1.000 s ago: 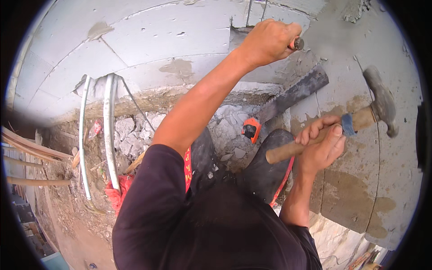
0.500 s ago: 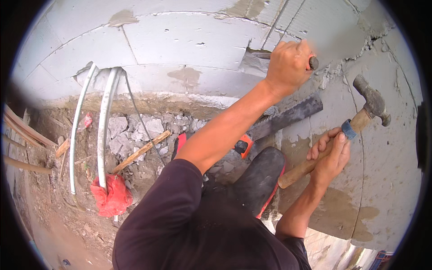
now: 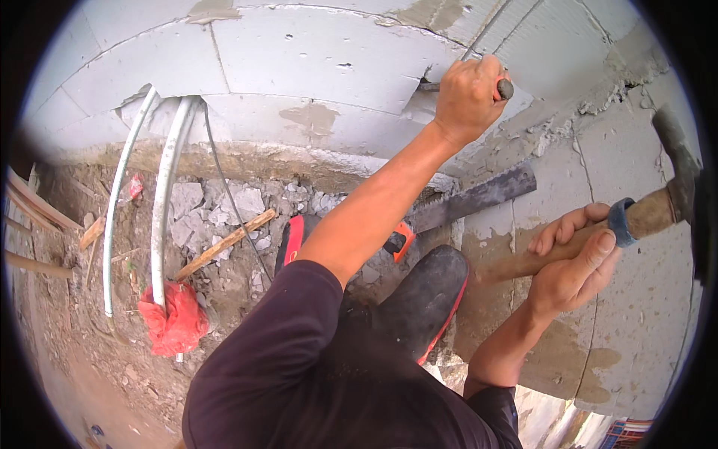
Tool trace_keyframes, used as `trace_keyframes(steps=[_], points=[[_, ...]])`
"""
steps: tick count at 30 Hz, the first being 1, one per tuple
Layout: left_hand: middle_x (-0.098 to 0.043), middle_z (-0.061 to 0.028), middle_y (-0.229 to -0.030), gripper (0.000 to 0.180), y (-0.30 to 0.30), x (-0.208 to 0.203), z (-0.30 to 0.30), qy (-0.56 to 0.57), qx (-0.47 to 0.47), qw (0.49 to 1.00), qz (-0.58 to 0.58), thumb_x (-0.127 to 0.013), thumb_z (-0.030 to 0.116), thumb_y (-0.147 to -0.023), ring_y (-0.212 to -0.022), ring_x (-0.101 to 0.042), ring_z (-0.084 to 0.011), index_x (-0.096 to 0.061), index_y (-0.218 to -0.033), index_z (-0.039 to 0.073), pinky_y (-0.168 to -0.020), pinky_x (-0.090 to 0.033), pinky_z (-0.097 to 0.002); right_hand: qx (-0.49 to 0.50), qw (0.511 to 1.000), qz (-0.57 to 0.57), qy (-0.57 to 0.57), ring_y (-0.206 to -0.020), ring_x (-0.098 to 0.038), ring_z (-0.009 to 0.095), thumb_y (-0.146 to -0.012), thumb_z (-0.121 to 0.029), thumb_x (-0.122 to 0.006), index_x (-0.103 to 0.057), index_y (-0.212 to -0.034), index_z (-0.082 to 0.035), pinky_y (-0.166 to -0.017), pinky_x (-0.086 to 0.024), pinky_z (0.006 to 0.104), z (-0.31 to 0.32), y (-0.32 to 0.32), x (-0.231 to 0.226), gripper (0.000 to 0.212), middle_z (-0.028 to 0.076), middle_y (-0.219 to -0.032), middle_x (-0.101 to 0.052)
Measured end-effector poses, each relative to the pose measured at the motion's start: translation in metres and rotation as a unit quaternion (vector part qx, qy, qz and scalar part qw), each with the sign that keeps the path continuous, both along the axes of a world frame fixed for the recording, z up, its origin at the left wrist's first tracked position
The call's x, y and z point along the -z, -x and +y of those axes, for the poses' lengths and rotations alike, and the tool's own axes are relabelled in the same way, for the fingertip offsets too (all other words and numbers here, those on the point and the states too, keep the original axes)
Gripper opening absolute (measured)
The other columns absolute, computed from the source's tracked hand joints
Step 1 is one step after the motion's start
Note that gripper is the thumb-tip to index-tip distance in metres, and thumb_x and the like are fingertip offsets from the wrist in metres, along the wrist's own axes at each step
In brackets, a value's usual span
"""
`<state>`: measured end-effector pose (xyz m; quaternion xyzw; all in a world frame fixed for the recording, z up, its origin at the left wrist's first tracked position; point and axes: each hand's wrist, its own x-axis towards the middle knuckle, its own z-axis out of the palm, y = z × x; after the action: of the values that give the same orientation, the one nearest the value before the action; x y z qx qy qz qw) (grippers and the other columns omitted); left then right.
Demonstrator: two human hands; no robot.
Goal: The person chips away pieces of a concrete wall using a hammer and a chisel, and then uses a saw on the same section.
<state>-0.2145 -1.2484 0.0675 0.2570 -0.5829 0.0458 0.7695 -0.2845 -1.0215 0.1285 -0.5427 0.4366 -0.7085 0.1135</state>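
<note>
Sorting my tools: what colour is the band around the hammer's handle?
Blue; the band shows best in the head view.

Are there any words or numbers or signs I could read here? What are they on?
No words, numbers or signs can be read here.
Hammer in the right hand: no lettering shows.
Saw blade: nothing readable.
Red edging by the legs: too small and blurred to tell any marks.

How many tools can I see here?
3: a hammer in the right hand, a dark-ended tool in the left hand, mostly hidden, and a saw between the hands. Others may be hidden.
</note>
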Motion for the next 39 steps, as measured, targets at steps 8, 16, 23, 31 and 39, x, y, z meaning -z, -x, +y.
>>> trace_keyframes(steps=[8,16,23,31,39], points=[[-0.057,-0.0102,-0.063,0.023,-0.008,0.016,-0.004,-0.013,-0.008,1.0,-0.003,-0.073,0.006,-0.08,-0.061,-0.059,-0.0344,-0.051,-0.081,0.008,-0.057,-0.045,-0.0421,-0.015,0.973,0.095,-0.211,-0.049,-0.04,0.006,-0.108,-0.027,-0.044,-0.054,-0.095,-0.002,-0.042,-0.034,0.0238,0.0,0.011,-0.007,0.03,-0.003,-0.065,-0.046],[-0.059,-0.0132,-0.066,0.022,-0.006,0.013,-0.007,-0.055,0.004,0.998,0.006,-0.072,0.003,-0.078,-0.063,-0.061,-0.0369,-0.05,-0.081,0.005,-0.057,-0.047,-0.0442,-0.028,0.932,0.141,-0.332,-0.048,-0.04,0.005,-0.109,-0.03,-0.043,-0.051,-0.096,-0.004,-0.041,-0.034,0.0247,-0.012,0.021,-0.003,0.03,-0.003,-0.064,-0.042],[-0.059,-0.015,-0.065,0.021,-0.001,0.01,-0.01,-0.051,-0.016,0.999,0.006,-0.071,0.006,-0.083,-0.061,-0.061,-0.0369,-0.051,-0.081,0.005,-0.056,-0.047,-0.0441,-0.071,0.934,0.13,-0.325,-0.046,-0.04,0.006,-0.108,-0.034,-0.047,-0.05,-0.095,-0.005,-0.041,-0.035,0.0256,-0.03,0.019,0.007,0.032,-0.002,-0.064,-0.043],[-0.058,-0.0151,-0.063,0.025,0.012,0.017,0.062,-0.226,0.124,0.965,0.036,-0.072,0.014,-0.09,-0.061,-0.061,-0.0364,-0.051,-0.081,0.005,-0.055,-0.046,-0.0436,-0.057,0.988,-0.099,-0.101,-0.047,-0.045,0.014,-0.106,-0.049,-0.043,-0.051,-0.11,0.0,-0.043,-0.04,0.03,0.01,0.033,-0.009,0.049,0.004,-0.069,-0.046],[-0.054,-0.0117,-0.063,0.023,0.036,0.021,0.053,-0.039,0.08,0.995,-0.039,-0.075,0.011,-0.086,-0.061,-0.054,-0.0343,-0.053,-0.082,0.005,-0.059,-0.043,-0.0462,-0.008,0.959,-0.089,-0.269,-0.049,-0.044,0.011,-0.106,-0.033,-0.048,-0.048,-0.126,0.001,-0.045,-0.04,0.0258,0.046,0.057,0.04,0.04,0.005,-0.073,-0.047]])
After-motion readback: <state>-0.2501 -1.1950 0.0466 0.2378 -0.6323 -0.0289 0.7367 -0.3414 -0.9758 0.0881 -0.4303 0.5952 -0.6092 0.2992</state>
